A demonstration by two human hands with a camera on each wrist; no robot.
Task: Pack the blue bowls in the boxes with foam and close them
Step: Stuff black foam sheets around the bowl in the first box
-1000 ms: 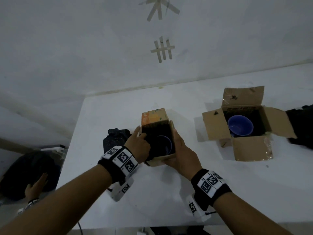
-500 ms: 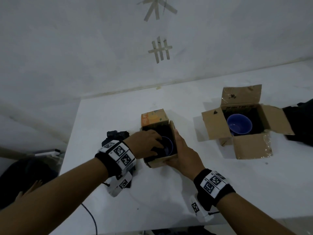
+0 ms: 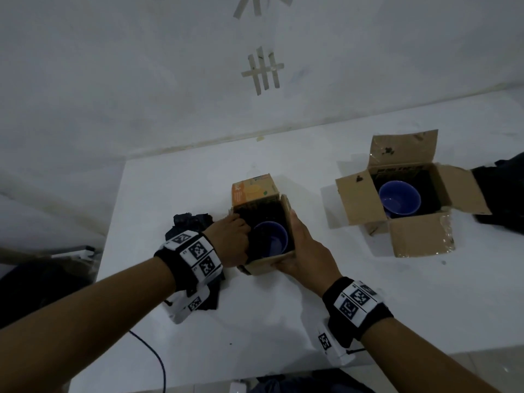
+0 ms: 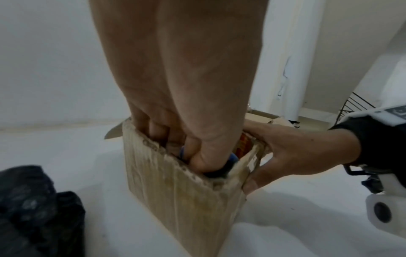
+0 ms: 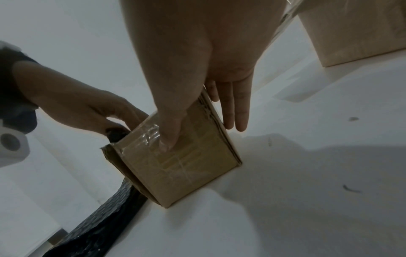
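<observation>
A small cardboard box (image 3: 262, 260) stands open at the table's middle, with a blue bowl (image 3: 272, 241) inside it against dark lining. My left hand (image 3: 236, 234) dips into the box's left side. In the left wrist view its fingers (image 4: 153, 133) and thumb straddle the bowl's rim (image 4: 182, 153) and press on black foam (image 5: 116, 135) at the box's corner. My right hand (image 3: 302, 246) holds the box's right near corner, thumb on the near face (image 5: 171, 137). A second blue bowl (image 3: 399, 198) sits in the larger open box (image 3: 419, 239) to the right.
A crumpled heap of black foam (image 3: 191, 222) lies on the white table (image 3: 283, 321) just left of the small box. A dark object (image 3: 502, 199) lies beyond the larger box at the right edge. A wall runs along the table's far side.
My left hand went from the outside of the box's left wall over the opening and into it beside the bowl. My right hand stayed on the box's right side.
</observation>
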